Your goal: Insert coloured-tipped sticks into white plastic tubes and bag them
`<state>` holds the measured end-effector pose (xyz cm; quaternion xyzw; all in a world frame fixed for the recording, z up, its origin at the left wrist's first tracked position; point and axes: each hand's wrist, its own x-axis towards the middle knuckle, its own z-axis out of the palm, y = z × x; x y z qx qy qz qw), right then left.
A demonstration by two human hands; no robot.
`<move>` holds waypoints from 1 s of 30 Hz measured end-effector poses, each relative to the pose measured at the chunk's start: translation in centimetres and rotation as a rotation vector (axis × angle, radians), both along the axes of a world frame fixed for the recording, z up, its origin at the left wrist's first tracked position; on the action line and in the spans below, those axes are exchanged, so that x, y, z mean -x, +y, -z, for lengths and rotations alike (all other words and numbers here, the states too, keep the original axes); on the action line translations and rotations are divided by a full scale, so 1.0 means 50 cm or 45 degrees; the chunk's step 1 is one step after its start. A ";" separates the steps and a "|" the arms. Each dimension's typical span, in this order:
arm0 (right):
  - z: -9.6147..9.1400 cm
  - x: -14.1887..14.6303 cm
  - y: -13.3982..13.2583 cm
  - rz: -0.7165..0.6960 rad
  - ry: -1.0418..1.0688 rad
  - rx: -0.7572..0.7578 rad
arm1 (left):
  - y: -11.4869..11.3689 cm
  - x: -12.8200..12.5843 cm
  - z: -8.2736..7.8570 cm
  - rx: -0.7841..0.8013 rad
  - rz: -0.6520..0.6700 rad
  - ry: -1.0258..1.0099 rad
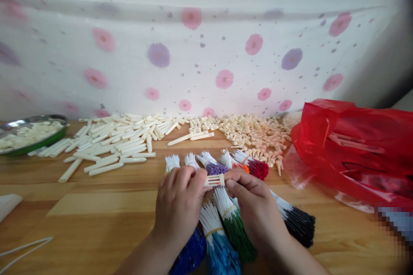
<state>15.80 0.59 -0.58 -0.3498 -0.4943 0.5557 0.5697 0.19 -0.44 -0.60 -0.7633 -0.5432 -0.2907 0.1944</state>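
My left hand (pixel 179 204) and my right hand (pixel 254 204) meet over the wooden table (pixel 97 215), both pinched on one small cream plastic holder (pixel 214 180) with thin red sticks in it. Under and around my hands lie bundles of thin white sticks with coloured ends: blue (pixel 219 245), green (pixel 237 227), black (pixel 295 219), red (pixel 256 167), purple (pixel 213 165) and dark blue (pixel 190 253).
A heap of cream plastic tubes (pixel 109 144) lies at the back left, beside a metal dish (pixel 30 135) holding more pieces. Small cream holders (pixel 251 135) are piled at the back centre. A red plastic bag (pixel 358 150) sits at right. A flowered cloth (pixel 193 60) hangs behind.
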 end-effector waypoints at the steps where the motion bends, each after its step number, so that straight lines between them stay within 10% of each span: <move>1: -0.003 -0.001 -0.002 -0.034 0.040 0.015 | -0.001 0.000 0.000 -0.007 0.004 -0.004; 7: -0.004 -0.026 0.004 -0.104 -0.074 -0.107 | 0.000 0.002 0.008 0.053 0.054 -0.129; 13: -0.001 -0.051 -0.007 0.097 -0.258 -0.169 | 0.020 0.026 -0.004 0.370 0.089 -0.777; 19: -0.015 -0.004 -0.067 -0.502 -1.267 -0.637 | -0.044 0.085 -0.032 0.568 0.068 -0.997; 30: -0.008 0.050 -0.076 -0.675 -1.515 -0.821 | -0.186 0.100 0.079 0.924 0.024 -1.114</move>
